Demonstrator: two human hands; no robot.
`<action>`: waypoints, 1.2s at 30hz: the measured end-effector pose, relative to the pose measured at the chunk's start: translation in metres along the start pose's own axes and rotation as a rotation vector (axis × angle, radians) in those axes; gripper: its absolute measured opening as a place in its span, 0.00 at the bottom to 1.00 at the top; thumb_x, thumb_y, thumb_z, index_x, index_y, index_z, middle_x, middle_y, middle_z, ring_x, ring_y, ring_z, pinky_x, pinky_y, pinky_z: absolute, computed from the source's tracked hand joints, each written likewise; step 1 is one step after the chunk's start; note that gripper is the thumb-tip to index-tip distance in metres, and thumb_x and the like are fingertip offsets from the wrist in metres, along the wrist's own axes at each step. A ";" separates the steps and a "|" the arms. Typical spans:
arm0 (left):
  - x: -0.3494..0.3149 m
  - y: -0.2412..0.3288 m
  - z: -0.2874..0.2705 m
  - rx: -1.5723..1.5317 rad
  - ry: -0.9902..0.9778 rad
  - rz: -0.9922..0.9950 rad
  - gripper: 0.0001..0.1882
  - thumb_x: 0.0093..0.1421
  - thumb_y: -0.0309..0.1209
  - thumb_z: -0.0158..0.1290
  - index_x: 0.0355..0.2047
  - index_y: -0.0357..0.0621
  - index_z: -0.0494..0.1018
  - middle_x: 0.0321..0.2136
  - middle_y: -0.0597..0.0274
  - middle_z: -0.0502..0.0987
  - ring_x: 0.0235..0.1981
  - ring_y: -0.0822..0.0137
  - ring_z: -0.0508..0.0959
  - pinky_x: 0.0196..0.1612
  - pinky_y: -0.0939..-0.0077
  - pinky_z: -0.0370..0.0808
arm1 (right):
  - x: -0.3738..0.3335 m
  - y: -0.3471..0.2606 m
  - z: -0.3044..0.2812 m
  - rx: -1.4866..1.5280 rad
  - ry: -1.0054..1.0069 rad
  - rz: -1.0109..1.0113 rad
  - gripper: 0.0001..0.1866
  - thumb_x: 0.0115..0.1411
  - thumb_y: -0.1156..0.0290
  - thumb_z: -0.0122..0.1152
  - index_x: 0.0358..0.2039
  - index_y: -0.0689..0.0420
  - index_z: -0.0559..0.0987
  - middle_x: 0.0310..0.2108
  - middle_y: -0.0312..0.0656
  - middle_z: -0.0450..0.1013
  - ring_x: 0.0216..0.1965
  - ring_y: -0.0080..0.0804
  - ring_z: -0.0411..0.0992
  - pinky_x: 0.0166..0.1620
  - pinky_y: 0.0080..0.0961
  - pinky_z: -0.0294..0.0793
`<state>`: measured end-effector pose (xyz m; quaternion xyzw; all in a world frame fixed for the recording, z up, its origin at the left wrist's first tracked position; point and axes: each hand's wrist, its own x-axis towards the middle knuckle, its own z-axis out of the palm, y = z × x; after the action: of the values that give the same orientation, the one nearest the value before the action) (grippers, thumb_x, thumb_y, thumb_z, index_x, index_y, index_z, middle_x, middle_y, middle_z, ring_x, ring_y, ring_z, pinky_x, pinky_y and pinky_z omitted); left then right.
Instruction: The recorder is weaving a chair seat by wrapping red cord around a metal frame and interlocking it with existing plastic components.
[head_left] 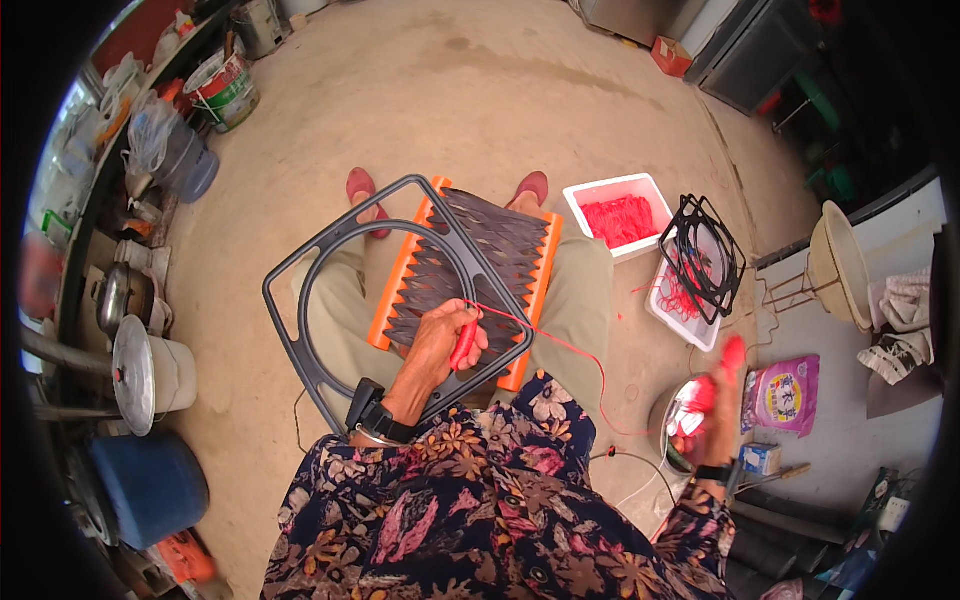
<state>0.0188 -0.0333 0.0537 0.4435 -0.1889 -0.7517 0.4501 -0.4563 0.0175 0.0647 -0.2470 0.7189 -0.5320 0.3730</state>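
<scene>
A dark grey square frame with a round opening [330, 250] lies across my lap over an orange-edged board with dark zigzag slats [470, 260]. My left hand [445, 340] rests on the frame's lower edge and pinches a red tool or cord end. From it a thin red cord [570, 350] runs right and down. Out at the right, my right hand [715, 395] is raised and blurred, with red material in it above a round metal bowl [672, 420].
A white tray of red cord [620, 215] and a second white tray under stacked black frames [700, 255] sit right of my knees. A pink bag [785, 395] lies further right. Pots, buckets and paint cans [150, 370] line the left wall.
</scene>
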 end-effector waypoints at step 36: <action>-0.005 -0.029 0.014 -0.156 -0.127 -0.063 0.10 0.63 0.32 0.47 0.33 0.36 0.69 0.21 0.50 0.76 0.10 0.64 0.72 0.09 0.75 0.66 | -0.080 -0.005 0.144 0.093 -0.641 0.154 0.04 0.56 0.73 0.59 0.27 0.57 0.72 0.19 0.30 0.66 0.17 0.21 0.65 0.22 0.19 0.65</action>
<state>-0.0071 -0.0157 0.0436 0.3644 -0.1438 -0.8044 0.4467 -0.2934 -0.0071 0.0694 -0.3295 0.5563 -0.4297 0.6303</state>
